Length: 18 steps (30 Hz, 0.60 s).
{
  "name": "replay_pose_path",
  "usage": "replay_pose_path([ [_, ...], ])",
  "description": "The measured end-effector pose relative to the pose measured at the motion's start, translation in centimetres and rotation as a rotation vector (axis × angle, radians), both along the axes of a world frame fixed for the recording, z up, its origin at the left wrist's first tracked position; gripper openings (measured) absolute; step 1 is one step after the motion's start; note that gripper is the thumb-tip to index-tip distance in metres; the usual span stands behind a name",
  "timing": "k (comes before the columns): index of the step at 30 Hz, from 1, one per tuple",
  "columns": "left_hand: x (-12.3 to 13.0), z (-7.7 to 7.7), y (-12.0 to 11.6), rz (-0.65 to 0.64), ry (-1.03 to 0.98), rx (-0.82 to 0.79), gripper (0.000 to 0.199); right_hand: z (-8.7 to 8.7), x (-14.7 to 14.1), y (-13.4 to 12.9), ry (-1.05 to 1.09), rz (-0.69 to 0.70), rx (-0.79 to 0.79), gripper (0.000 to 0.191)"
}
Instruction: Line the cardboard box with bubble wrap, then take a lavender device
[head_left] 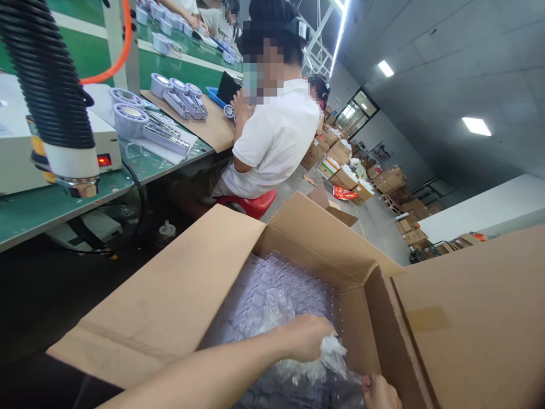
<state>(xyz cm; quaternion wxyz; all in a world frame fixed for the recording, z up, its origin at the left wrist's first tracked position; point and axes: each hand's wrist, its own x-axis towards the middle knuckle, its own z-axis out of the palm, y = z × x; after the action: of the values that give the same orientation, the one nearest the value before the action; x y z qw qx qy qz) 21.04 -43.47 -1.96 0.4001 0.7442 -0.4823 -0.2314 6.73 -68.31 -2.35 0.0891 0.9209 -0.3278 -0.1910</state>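
Observation:
My left hand (307, 337) is closed round a bunched clear plastic bag (334, 353) above an open cardboard box (162, 295). Lower and to the right, my right hand (380, 392) pinches another part of the same bag, which stretches between both hands. Part of the right hand is cut off by the bottom edge. Beneath the bag, several clear plastic parts (272, 272) with a repeated moulded pattern lie in the box. My left forearm and the bag hide some of them.
A co-worker in a white shirt (281, 136) sits on a red stool (255, 204) at the green workbench (157, 176). White round-headed units (130, 119) lie on the bench. A black ribbed hose (46, 74) hangs at the left. Stacked cartons (340, 153) stand behind.

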Motion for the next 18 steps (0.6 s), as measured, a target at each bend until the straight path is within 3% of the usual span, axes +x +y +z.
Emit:
replay_pose_path([
  [5, 0.2, -0.4, 0.0, 0.014, 0.145, 0.007, 0.069, 3.1, 1.2, 2.9, 0.032, 0.049, -0.104, 0.038],
  [8, 0.0, -0.6, -0.4, -0.028, 0.257, -0.042, 0.093, 4.8, 2.0, 5.4, -0.083, 0.024, -0.009, 0.032],
  [10, -0.2, -0.4, -0.8, -0.068, 0.335, -0.096, 0.101, 5.4, 2.4, 7.3, -0.245, 0.067, 0.181, 0.023],
  [12, -0.3, 0.0, -1.1, -0.096, 0.408, -0.139, 0.075, 5.6, 2.7, 8.8, -0.465, 0.058, 0.473, 0.023],
  [15, 0.2, 0.7, -0.8, -0.064, 0.523, -0.196, 0.014, 5.2, 3.0, 10.0, -0.833, -0.050, 0.799, 0.050],
  [18, 1.3, 1.7, 0.1, 0.014, 0.659, -0.259, 0.009, 3.4, 2.9, 10.5, -1.057, 0.051, 0.874, 0.088],
])
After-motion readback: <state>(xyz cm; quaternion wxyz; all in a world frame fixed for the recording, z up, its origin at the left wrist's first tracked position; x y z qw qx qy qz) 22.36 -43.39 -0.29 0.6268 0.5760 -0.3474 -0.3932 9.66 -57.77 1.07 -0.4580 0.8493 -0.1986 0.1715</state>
